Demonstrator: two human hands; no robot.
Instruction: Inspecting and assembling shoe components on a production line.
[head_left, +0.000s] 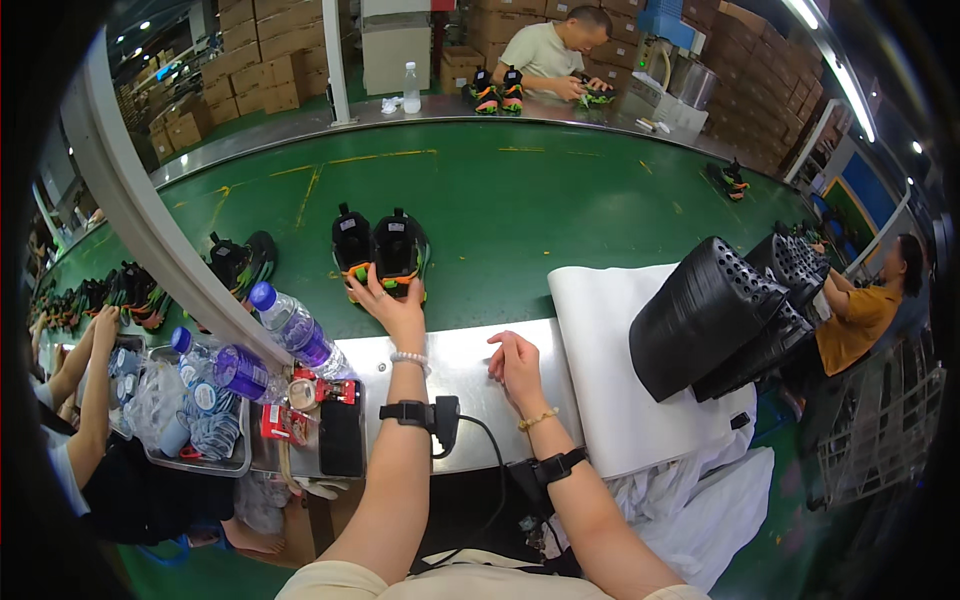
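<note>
A pair of black sneakers (pixel 400 245) with orange and green trim stands on the green belt in front of me. My left hand (pixel 392 308) reaches onto their near ends, its fingers spanning both shoes and closed against them. To its right, my right hand (pixel 516 368) hovers over the metal ledge (pixel 465 375), holding nothing, its fingers loosely bent and partly apart. A stack of white sheets (pixel 610 350) lies close to that hand. Tall black curved pieces with perforated tops (pixel 700 320) rest on the sheets.
Left of my arm are purple-capped water bottles (pixel 295 325), a black phone (pixel 342 440), and a metal tray (pixel 235 462) of wrapped items. A white post (pixel 160 215) rises there. More sneakers (pixel 240 265) line the belt. Across it a person (pixel 548 55) handles a shoe; others work at both sides.
</note>
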